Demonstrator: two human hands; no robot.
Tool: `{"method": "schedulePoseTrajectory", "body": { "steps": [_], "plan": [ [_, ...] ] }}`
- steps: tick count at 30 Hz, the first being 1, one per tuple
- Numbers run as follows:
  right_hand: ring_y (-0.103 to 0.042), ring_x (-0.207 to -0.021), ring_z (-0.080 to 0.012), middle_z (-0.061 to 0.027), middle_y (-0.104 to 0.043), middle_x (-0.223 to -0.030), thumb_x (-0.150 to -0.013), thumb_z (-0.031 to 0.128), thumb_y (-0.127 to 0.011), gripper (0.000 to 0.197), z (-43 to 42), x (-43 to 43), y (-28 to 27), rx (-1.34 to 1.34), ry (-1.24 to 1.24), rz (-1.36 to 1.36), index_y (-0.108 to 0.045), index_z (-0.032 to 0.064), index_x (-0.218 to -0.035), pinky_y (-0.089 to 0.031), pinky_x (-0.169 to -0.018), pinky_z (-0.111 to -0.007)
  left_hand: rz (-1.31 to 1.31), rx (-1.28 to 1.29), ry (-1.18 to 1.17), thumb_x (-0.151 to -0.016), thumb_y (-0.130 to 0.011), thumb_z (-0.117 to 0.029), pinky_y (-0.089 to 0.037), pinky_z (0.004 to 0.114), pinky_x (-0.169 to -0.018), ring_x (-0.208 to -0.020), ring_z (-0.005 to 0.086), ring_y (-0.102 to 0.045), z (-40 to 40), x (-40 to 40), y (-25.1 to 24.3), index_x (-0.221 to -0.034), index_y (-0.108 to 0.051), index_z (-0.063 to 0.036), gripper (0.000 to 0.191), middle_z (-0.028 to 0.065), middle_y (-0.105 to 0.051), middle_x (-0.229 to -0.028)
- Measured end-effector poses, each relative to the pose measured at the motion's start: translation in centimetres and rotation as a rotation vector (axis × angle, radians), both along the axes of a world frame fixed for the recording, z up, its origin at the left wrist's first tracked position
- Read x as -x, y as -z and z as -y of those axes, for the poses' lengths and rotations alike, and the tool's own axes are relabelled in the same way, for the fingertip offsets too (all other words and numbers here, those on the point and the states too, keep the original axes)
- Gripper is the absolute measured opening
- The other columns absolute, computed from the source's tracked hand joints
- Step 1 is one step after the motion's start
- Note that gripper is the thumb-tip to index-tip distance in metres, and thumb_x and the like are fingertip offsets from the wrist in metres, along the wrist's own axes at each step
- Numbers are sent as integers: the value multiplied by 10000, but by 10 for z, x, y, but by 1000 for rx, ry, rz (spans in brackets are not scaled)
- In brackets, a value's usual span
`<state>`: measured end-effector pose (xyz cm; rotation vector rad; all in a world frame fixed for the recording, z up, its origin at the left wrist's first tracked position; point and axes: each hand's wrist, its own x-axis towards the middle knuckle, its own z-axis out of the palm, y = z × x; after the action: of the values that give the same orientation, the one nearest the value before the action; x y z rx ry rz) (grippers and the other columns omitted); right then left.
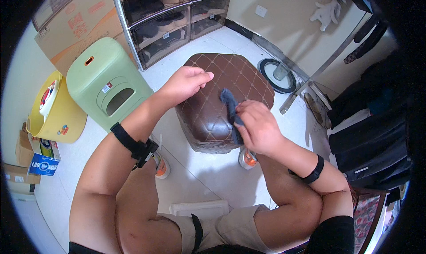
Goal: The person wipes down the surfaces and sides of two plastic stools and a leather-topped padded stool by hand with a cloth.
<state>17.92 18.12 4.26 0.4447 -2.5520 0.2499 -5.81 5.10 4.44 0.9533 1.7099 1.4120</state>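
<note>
In front of me stands a brown quilted ottoman (223,67) with light diamond stitching, its padded top facing up. My right hand (261,127) grips a dark grey-blue cloth (229,99), possibly a sock. The cloth hangs bunched over the ottoman's near right part, partly hidden by my fingers. Above the ottoman's left edge is my left hand (188,84), fingers curled in and thumb laid along them, with nothing visible in it. Whether it touches the leather cannot be told.
At left stand a green plastic stool (96,67), a yellow tub (70,127) and cardboard boxes (83,24). Clear-fronted shoe boxes (166,31) are stacked behind. A round-based stand (278,76) and a metal rack leg (296,96) are at right, near dark hanging clothes (372,137).
</note>
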Motion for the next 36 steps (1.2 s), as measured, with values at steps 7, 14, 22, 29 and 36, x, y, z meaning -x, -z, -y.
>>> {"method": "schedulePoseTrajectory", "body": {
  "steps": [7, 14, 22, 29, 36],
  "plan": [
    [-632, -1048, -305, -134, -656, -1035, -656, 186, -733, 327, 5, -1, 1, -242, -137, -37, -626, 24, -919, -486, -1025, -453, 1, -23, 12, -1009, -622, -340, -215, 231, -446, -471, 28, -327, 1, 2, 1, -731, -551, -128, 357, -88, -402, -545],
    [-648, -1056, -301, -135, -678, -1002, -645, 105, -745, 284, -31, 0, -9, -132, 103, -23, -629, 25, -892, -457, -1063, -484, -17, -15, 8, -1011, -619, -347, -217, 232, -453, -470, 28, -323, 0, 0, 0, -736, -552, -132, 355, -89, -398, -547],
    [-653, -1029, -324, -151, -698, -1003, -712, 43, -694, 188, -77, 5, -6, -29, 450, 7, -652, 10, -892, -456, -1049, -471, -29, 4, 20, -1013, -621, -355, -227, 224, -462, -486, 19, -322, -2, 0, -1, -729, -551, -137, 364, -90, -402, -565],
    [-654, -1117, -350, -173, -694, -1112, -684, 10, -690, 233, -19, 5, 2, 50, 43, -3, -640, -5, -910, -508, -1003, -445, -21, -7, 21, -1006, -635, -343, -245, 219, -463, -500, 10, -333, 1, 0, 1, -723, -545, -134, 363, -100, -413, -592],
    [-695, -972, -337, -160, -701, -983, -691, 28, -721, 187, -32, 0, 3, -22, -87, -102, -613, 14, -843, -545, -837, -423, -64, -11, 27, -998, -646, -354, -242, 218, -462, -507, 12, -345, -2, 1, 4, -739, -566, -119, 359, -94, -421, -594]
  ]
}}
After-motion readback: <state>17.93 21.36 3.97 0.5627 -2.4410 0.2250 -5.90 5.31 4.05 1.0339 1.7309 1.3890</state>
